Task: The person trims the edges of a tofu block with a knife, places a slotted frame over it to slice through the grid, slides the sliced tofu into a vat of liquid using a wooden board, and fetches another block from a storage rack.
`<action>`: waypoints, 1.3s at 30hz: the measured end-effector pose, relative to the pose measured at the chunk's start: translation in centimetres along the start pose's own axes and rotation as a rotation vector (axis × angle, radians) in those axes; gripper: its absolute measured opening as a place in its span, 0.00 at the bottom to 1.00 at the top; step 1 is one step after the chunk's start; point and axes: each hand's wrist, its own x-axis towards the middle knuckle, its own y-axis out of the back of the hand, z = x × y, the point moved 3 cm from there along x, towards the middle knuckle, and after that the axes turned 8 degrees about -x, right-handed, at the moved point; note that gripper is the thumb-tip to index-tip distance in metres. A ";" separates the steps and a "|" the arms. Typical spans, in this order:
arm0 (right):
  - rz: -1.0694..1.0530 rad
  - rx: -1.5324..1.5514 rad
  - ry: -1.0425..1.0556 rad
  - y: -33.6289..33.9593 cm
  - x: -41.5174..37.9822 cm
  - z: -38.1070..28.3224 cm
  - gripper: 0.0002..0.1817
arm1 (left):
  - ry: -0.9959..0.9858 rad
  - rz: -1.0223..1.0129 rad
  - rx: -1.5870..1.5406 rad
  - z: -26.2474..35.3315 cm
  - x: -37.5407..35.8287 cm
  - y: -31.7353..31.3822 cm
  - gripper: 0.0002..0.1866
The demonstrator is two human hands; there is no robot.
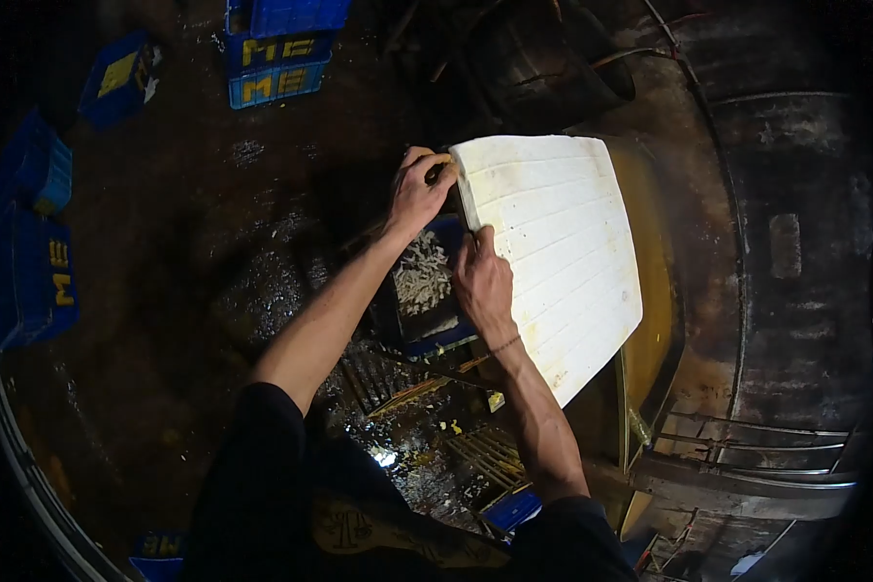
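A large white slab (558, 247) with parallel lines across its face lies on a yellowish-brown surface (655, 252). At the slab's upper left corner, my left hand (422, 194) has its fingers curled against the edge. Lower on the same left edge, my right hand (485, 281) grips the slab, its fingertips at the rim. Below and left of the hands stands a blue crate (446, 341) holding pale, shredded-looking pieces (423, 274).
Blue crates are stacked at the top (279, 82), with more at the left (34, 276). Slatted pieces (490, 456) lie low on the wet, littered floor (204, 223). Metal bars (776, 446) run along the lower right. A dark round vessel (543, 68) is at the top.
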 end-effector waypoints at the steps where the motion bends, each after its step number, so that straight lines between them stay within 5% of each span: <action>1: -0.010 -0.020 -0.004 0.3 -1.5 0.6 0.09 | 0.006 0.007 0.002 0.1 -0.6 -0.1 0.15; 18: -0.078 0.003 -0.080 6.2 -23.9 9.8 0.07 | 0.136 0.075 -0.391 5.2 -23.8 -8.0 0.13; 25: -0.098 -0.046 -0.113 8.9 -31.6 12.7 0.09 | 0.438 -0.041 -0.392 6.9 -33.2 -10.8 0.13; 28: 0.017 0.013 -0.050 8.1 -33.8 14.8 0.09 | 0.551 0.059 -0.391 8.7 -36.7 -12.0 0.15; 30: -0.026 0.199 -0.195 6.7 -34.7 15.2 0.08 | 0.598 0.105 -0.386 8.1 -37.9 -13.1 0.16; 32: -0.145 0.274 -0.240 5.7 -35.5 13.9 0.07 | 0.816 0.376 -0.623 7.2 -38.1 -12.6 0.18; 33: -0.177 0.325 -0.354 5.1 -35.7 13.0 0.07 | 1.179 0.357 -0.810 4.7 -39.5 -12.5 0.18; 34: -0.156 0.415 -0.437 5.2 -35.3 11.3 0.09 | 1.311 0.356 -0.825 4.6 -39.4 -11.6 0.21; 39: -0.007 0.587 -0.666 6.8 -31.6 5.4 0.11 | 1.436 0.095 -0.558 -9.9 -38.0 -12.1 0.23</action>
